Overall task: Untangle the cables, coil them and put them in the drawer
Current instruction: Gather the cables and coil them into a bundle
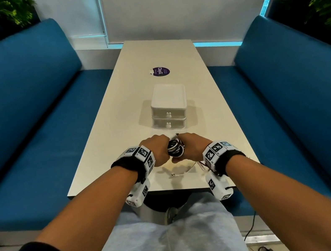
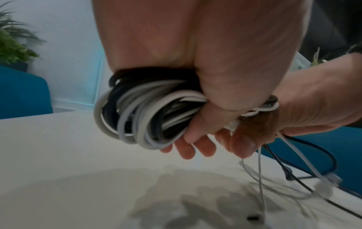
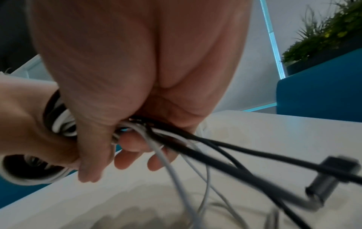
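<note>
A bundle of black and white cables (image 1: 175,149) is wound into a coil (image 2: 141,114) held just above the near end of the table. My left hand (image 1: 159,148) grips the coil with its fingers curled through the loops. My right hand (image 1: 192,145) touches it from the right and grips the loose strands (image 3: 215,147) where they leave the coil. Those black and white ends hang down onto the table (image 2: 260,178), one ending in a black connector (image 3: 329,178). The white two-drawer box (image 1: 169,107) stands just beyond my hands with both drawers closed.
The pale table (image 1: 115,121) runs away from me between two blue sofas (image 1: 27,127). A purple round sticker (image 1: 159,72) lies beyond the drawer box. Plants stand behind both sofas. The table's near edge is just under my wrists.
</note>
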Available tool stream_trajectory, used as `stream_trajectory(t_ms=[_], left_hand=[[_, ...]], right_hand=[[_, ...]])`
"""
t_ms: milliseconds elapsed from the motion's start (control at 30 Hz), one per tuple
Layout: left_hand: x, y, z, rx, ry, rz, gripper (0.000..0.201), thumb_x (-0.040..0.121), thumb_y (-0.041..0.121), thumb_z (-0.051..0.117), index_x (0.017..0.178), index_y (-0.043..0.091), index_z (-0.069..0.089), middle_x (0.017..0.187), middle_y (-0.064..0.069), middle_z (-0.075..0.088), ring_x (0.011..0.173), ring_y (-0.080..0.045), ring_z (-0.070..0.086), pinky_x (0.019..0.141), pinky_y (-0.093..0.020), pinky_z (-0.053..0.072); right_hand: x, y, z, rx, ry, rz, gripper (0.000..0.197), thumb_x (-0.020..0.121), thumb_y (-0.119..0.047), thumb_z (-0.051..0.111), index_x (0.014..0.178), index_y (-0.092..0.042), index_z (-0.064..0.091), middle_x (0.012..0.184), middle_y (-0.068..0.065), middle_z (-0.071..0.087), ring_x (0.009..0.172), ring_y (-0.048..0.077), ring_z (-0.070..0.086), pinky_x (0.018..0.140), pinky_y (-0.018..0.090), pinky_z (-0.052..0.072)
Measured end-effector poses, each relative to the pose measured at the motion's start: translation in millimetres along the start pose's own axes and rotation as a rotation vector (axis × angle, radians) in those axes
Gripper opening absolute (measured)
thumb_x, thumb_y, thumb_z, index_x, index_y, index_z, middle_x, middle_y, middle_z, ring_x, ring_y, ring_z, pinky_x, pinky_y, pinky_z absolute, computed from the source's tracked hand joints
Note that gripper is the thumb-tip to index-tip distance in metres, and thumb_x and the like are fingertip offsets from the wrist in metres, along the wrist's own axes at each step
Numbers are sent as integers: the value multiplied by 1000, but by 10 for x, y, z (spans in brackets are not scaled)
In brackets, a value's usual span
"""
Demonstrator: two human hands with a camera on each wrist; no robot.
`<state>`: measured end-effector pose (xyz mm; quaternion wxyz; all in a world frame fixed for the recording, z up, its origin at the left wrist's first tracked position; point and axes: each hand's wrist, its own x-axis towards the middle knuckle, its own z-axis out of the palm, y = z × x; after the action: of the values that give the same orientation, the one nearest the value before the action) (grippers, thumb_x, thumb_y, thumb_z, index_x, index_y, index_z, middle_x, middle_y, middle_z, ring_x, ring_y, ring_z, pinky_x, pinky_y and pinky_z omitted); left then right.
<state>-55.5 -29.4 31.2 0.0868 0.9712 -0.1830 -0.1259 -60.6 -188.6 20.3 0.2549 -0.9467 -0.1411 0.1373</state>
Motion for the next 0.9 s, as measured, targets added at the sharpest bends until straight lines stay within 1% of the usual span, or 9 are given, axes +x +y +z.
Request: stream_trajectory(t_ms=[67,133,233,333,433,567,667,800,900], left_hand=[[6,-55,-42,-41,7,-33,6,87,18,59,91,13,59,85,-2,62,77,-26,62,67,-34,51],[25,-153,-70,-135,13,-81,10,84,17,60,92,11,65,86,-6,67,76,-26,65,70,-35,55],[15,-230,-60,-384,8,-108,14,81,18,65,90,8,69,80,-5,74,65,-17,72,68,-35,60],[-36,-168,-37,-525,63,-56,26,81,39,75,81,13,68,71,-1,72,55,-12,67,57,-27,54],[-48,-113,-40,-483,113,-9,35,80,52,74,76,19,62,69,0,63,64,-16,59,58,-26,44],[-21,-115,-37,-527,173,-40,32,84,50,70,71,25,57,69,2,58,63,-15,54,54,-27,38],[30,-217,-72,-579,265,-130,29,84,47,72,79,19,65,72,-2,66,67,-21,65,58,-27,46],[83,-328,-36,-739,280,-171,15,85,25,72,93,13,72,74,-5,73,62,-22,71,56,-32,57],[117,-342,-35,-620,366,-197,25,85,41,70,82,17,64,72,-8,68,63,-28,66,59,-34,55]], right_hand=[[-7,32,-26,-17,-5,37,34,77,-29,80,104,-20,62,95,-4,66,86,18,61,75,30,45],[-45,100,-57,-19,-14,67,20,85,-31,73,93,-16,62,84,-1,70,78,18,66,67,28,47],[-84,171,-52,8,20,82,25,94,-36,59,88,-12,62,72,0,69,63,15,64,59,27,48],[-71,196,-20,48,69,83,21,97,-33,54,89,-16,61,80,5,66,72,24,63,67,36,52],[-76,206,-33,5,117,92,22,98,-31,51,91,-14,63,83,5,64,76,24,57,65,31,41],[-90,232,-41,-33,123,148,23,98,-36,51,91,-14,56,84,8,63,73,25,56,62,32,41],[-145,264,-56,21,122,153,15,96,-32,53,96,-17,56,86,6,66,73,21,62,64,31,47],[-216,289,-42,80,83,177,15,97,-27,52,99,-15,60,87,4,70,68,9,63,56,23,46],[-201,309,-30,53,71,196,16,97,-30,50,101,-17,59,90,5,68,74,16,67,63,28,51]])
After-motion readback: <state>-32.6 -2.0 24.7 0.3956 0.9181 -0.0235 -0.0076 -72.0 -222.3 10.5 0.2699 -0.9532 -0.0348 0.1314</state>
